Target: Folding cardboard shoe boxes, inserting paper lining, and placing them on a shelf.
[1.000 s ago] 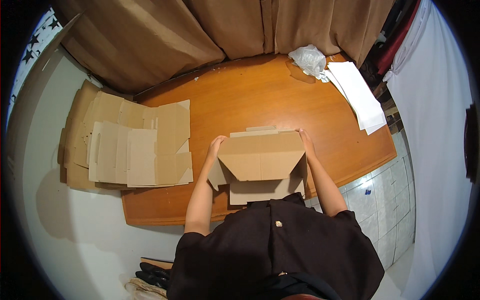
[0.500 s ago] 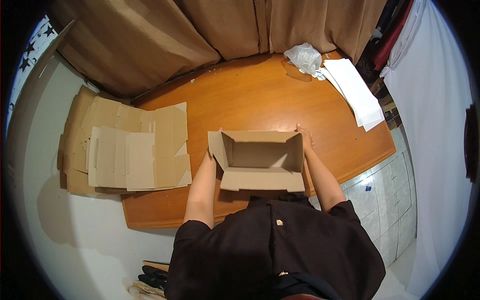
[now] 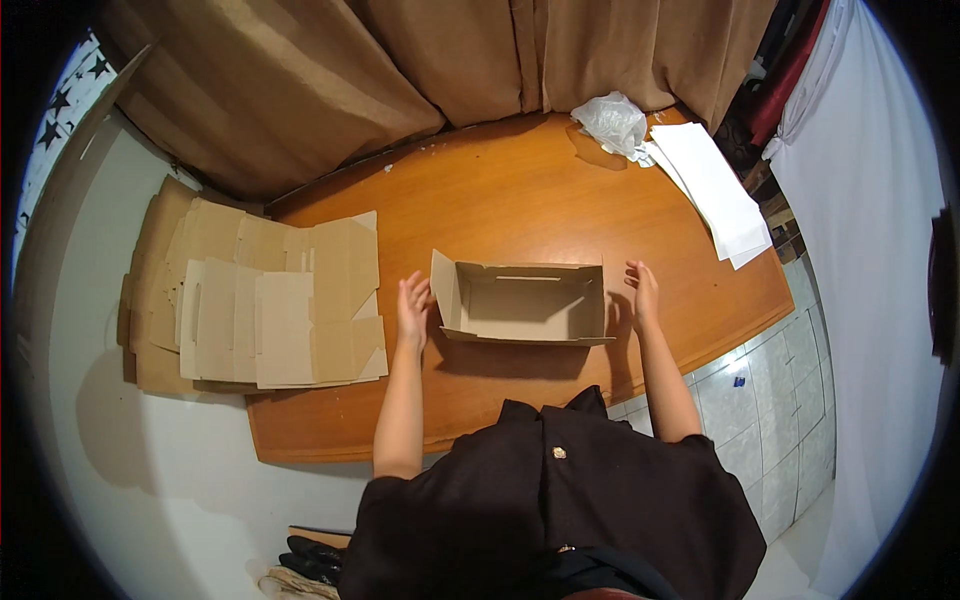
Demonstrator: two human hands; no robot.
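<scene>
An open-topped brown cardboard box stands on the wooden table in front of me, its inside bare and a loose flap sticking out at its left end. My left hand hovers just left of that flap, fingers spread, holding nothing. On the other side, my right hand is raised a little away from the box's right wall, also with fingers apart.
A stack of flat, unfolded cardboard blanks lies on the left, overhanging the table edge. A crumpled white plastic bag and white sheets of paper sit at the far right. Brown curtains hang behind the table.
The box was held up in both hands and turned open side up; now it rests on the table and both hands have let go and moved slightly outward.
</scene>
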